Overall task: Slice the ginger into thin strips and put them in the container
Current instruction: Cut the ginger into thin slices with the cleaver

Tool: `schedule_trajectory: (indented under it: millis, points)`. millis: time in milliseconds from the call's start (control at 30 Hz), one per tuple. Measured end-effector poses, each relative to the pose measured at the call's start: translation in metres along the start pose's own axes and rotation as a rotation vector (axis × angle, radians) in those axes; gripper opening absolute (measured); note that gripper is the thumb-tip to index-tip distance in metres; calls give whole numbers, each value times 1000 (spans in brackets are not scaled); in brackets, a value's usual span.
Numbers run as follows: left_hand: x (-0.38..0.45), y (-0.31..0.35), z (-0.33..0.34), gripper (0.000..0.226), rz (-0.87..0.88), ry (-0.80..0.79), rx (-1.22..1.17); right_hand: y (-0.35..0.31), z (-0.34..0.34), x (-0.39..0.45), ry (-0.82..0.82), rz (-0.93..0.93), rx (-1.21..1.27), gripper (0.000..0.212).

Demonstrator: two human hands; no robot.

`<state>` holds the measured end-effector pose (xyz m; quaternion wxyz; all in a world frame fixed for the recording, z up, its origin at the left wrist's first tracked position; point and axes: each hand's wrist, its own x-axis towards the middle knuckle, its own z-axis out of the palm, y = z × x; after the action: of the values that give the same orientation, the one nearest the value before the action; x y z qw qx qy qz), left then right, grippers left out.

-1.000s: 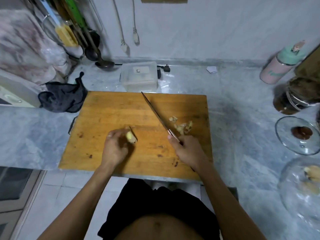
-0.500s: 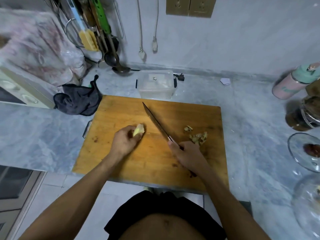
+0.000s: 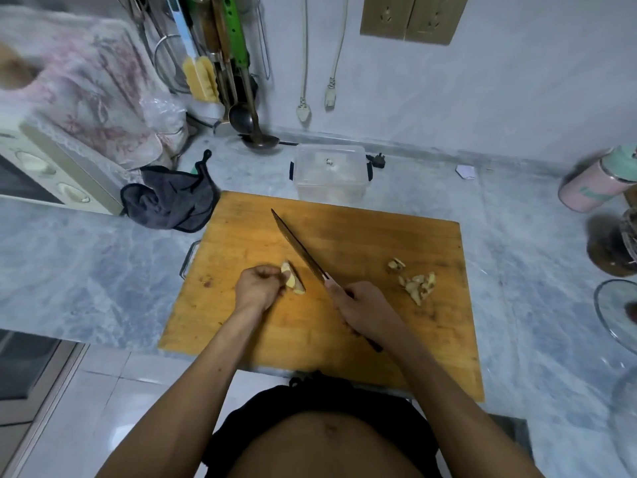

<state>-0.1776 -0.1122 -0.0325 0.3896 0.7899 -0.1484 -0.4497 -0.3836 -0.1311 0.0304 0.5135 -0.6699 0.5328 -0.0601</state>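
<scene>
Head view: left hand (image 3: pixel 256 288) fingers clamp the ginger (image 3: pixel 292 281) on the cutting board (image 3: pixel 362 236); right hand (image 3: pixel 362 310) fingers clamp the knife (image 3: pixel 298 248).

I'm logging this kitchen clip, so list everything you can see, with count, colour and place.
wooden cutting board: one, orange-brown, on the marble counter
pale yellow ginger piece: one, on the board, held by the left hand
long dark-bladed knife: one, angled across the board
cut ginger bits: small pile, tan, right part of the board
clear plastic container: one, lidded, behind the board
dark grey cloth: one, left of the board
pink and mint bottle: one, far right
dark ladle: one, by the wall
left hand: holds the ginger
right hand: grips the knife handle
</scene>
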Motion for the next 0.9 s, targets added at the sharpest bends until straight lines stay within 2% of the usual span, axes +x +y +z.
schedule_trajectory:
  millis: [100,200,300,433,500,633,733,900]
  points:
    - [-6,-11,-1,30,121,-52,7,-3,3,4,-7,15,26,58]
    - [-16,-20,0,35,325,-15,100,-1,1,5,-42,38,65,57]
    - [-21,-25,4,38,407,21,80,0,-4,7,-112,93,98,57]
    - [-29,-31,9,26,590,142,225,-2,-8,11,-208,168,162,54]
    - [-32,-36,10,17,725,186,314,-3,-9,11,-192,174,185,53]
    - [-32,-52,6,27,864,122,432,-2,-10,10,-120,173,204,58]
    - [-31,-53,7,31,886,105,502,-2,-12,12,-129,157,166,63]
    - [-38,-46,16,29,747,178,473,-4,-12,15,-175,127,62,65]
